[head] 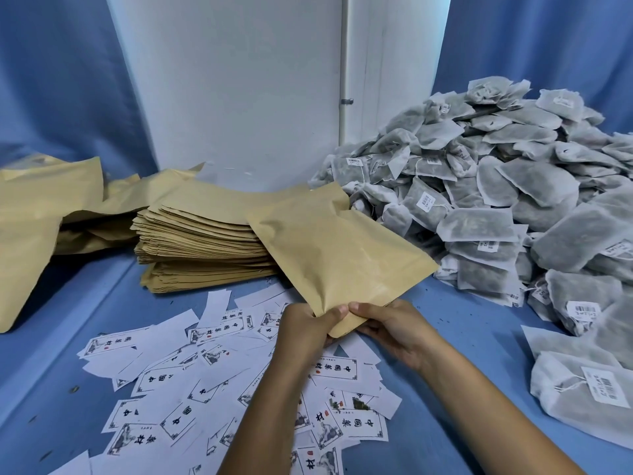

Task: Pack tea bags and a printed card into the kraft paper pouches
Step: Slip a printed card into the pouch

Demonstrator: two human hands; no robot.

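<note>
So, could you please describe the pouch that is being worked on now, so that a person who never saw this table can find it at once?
Start at the neat stack of flat kraft pouches in the middle of the blue table. Leaning over its right end, above the scattered printed cards, is the held pouch. It alone is lifted and tilted, its near corner pinched by the left hand and the right hand.

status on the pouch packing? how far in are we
Early, by the look of it. Done: can't tell; loose pouches far left may be filled. In hand: left hand and right hand pinch the near end of one flat kraft pouch. Left: a tall pouch stack, scattered printed cards, a big tea bag heap.
</note>
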